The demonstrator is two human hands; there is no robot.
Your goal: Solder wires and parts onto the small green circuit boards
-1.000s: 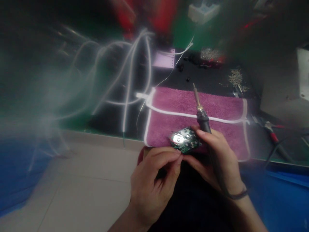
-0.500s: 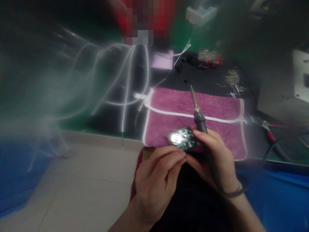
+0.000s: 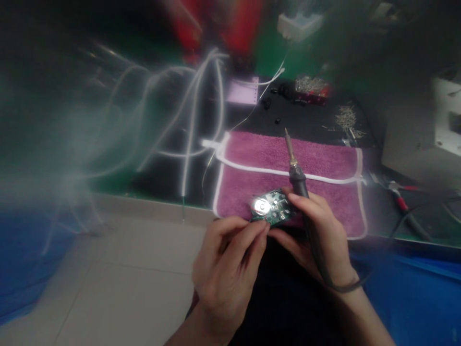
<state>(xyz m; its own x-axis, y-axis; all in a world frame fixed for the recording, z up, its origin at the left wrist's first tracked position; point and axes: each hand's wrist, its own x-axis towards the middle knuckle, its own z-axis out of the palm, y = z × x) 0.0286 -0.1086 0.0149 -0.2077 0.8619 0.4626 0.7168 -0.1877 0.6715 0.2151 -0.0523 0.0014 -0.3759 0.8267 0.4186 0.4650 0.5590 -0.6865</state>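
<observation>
A small green circuit board (image 3: 272,207) with a shiny round metal patch sits just above my fingers, over the front edge of a purple towel (image 3: 317,158). My right hand (image 3: 317,235) grips a soldering iron (image 3: 296,173) whose tip points up and away from the board, and its fingers also support the board. My left hand (image 3: 225,269) is curled in a pinch, its fingertips touching the board's near edge. What the pinch holds beyond the board is too small to see.
White cables (image 3: 187,125) loop over the dark bench at the left. Loose metal pins (image 3: 346,117) and a red tray of parts (image 3: 311,86) lie behind the towel. Red-handled pliers (image 3: 399,197) and a grey box (image 3: 421,139) are at the right. Pale floor tiles show below.
My left hand has slid slightly left and down along the board's near edge. The board and the soldering iron have barely moved.
</observation>
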